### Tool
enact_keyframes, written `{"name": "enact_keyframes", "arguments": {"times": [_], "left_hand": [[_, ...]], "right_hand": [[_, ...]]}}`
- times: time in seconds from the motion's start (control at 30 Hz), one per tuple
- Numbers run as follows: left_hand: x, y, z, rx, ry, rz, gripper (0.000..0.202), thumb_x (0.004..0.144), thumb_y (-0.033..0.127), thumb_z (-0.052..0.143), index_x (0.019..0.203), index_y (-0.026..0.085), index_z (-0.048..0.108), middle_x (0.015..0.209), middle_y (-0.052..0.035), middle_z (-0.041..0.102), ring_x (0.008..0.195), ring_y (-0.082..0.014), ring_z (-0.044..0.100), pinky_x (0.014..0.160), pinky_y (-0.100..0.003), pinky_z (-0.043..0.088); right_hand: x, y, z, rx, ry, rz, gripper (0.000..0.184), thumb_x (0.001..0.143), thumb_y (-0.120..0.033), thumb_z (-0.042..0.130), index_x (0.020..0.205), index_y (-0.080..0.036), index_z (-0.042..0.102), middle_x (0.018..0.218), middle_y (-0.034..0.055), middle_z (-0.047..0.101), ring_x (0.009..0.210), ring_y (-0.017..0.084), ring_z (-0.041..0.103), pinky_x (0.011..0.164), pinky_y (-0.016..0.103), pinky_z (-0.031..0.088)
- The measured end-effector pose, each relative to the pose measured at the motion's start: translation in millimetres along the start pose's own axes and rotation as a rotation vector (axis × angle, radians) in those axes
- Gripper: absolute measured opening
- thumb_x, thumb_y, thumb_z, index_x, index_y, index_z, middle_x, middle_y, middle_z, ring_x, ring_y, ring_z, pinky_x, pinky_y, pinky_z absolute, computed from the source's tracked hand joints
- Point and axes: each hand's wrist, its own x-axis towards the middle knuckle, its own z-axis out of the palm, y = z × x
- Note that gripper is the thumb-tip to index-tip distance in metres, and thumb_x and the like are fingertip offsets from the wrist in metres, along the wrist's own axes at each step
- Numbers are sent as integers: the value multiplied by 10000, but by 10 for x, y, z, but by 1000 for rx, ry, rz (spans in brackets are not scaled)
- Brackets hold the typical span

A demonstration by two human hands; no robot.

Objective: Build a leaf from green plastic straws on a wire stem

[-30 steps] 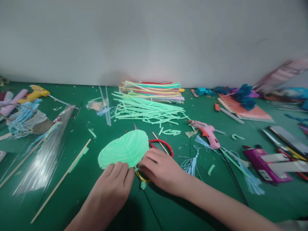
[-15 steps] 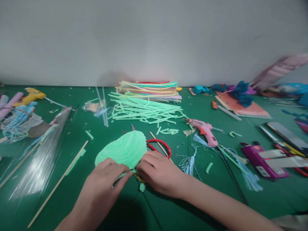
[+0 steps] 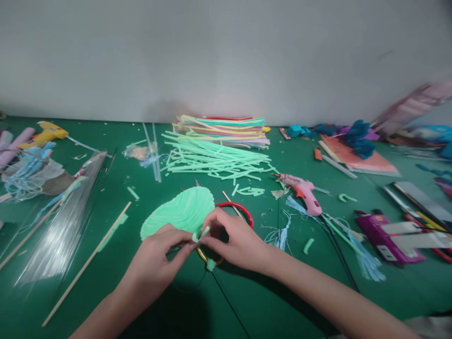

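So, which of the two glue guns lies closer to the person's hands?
The pink pistol-shaped plastic glue gun, right of and beyond the right hand; the yellow plastic one lies much farther off, toward the picture's left edge.

Scissors (image 3: 248, 211) partly hidden behind leaf (image 3: 178, 210)

A green counter (image 3: 113, 188) carries green stems (image 3: 217, 157) at the far middle, scissors (image 3: 233, 204) nearer, and a wooden stick (image 3: 86, 263) at near left, beside clear rods (image 3: 60, 235). On the right lie a pink glue gun (image 3: 310, 195), a blue tassel (image 3: 283, 235) and a purple box (image 3: 374, 233).
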Motion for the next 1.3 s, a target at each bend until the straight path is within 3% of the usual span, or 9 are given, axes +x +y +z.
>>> {"name": "enact_keyframes", "arguments": {"times": [0.13,0.33,0.53,0.63,0.73,0.87,1.1,1.2,1.3], "left_hand": [[16,17,32,-5,46,-13,143,884,273,565,845,249,700,743,22,693,704,-144,637,617,-238,466],[52,30,60,-9,43,-70,138,860,247,562,789,234,679,698,28,669,653,-143,615,595,-246,451],[-2,21,61,-38,11,24,122,868,187,543,836,224,654,790,-1,682,772,-166,613,683,-274,476],[-8,-9,83,-30,11,49,73,861,202,590,817,224,644,795,3,673,796,-169,603,702,-280,473],[-3,-42,121,18,20,68,104,886,267,613,800,227,657,783,4,662,791,-169,595,693,-279,463],[-7,-53,168,80,48,119,149,921,252,569,813,222,668,785,-3,644,787,-169,580,697,-284,452],[-32,-52,159,80,48,116,193,943,238,526,790,204,638,770,-9,616,753,-165,565,667,-281,435],[-44,-63,165,107,68,123,185,936,234,530,784,197,627,758,-10,603,740,-163,566,652,-275,429],[-56,-65,188,147,111,166,174,926,216,539,763,192,594,756,-8,584,751,-163,565,668,-270,428]], "right_hand": [[30,-7,-10,159,-30,11,87,875,-231,654,876,-198,573,754,-22,653,665,114,621,607,213,475],[31,-28,16,72,-27,-31,39,886,-194,623,869,-199,588,762,-23,641,654,105,592,611,213,456],[46,45,61,151,25,-7,251,868,-229,664,1102,-207,577,857,-2,655,733,124,622,669,238,499],[58,54,71,60,47,-85,131,864,-243,680,987,-199,674,834,7,646,738,127,605,675,237,478],[55,54,82,56,86,-72,70,845,-241,706,871,-177,700,786,4,658,710,123,599,653,226,460],[34,56,95,95,108,-62,16,850,-197,692,853,-185,702,814,4,695,743,129,622,693,235,471],[-19,115,47,175,90,-90,75,862,-133,648,880,-186,698,867,18,715,816,141,650,763,257,492],[-51,91,-23,89,43,-128,61,876,-162,630,897,-184,683,878,27,706,831,150,638,783,275,489],[-65,2,-88,-152,-25,-173,63,858,-138,590,850,-166,645,827,34,670,819,168,606,798,299,473]]}}
